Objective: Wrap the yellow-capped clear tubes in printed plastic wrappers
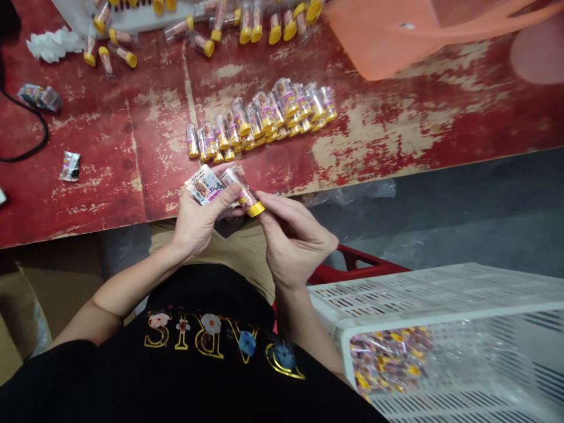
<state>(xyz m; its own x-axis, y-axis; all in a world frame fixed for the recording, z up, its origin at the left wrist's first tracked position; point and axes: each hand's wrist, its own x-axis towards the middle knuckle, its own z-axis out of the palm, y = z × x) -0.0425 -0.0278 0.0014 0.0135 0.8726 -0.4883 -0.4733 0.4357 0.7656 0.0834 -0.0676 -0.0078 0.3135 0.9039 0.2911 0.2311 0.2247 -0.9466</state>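
My left hand is closed around a stack of small printed labels, and its thumb also presses on a clear tube with a yellow cap. The tube lies tilted, cap end toward my right hand, whose thumb and fingertips pinch at the cap. Printed pink and white material shows through or on the tube's wall. Just beyond my hands, a row of similar capped tubes lies bunched on the worn red table.
More yellow-capped tubes lie at the back by a white tray. An orange basket stands at the back right. Small label bundles sit at the left. A white crate with bagged tubes is at the lower right.
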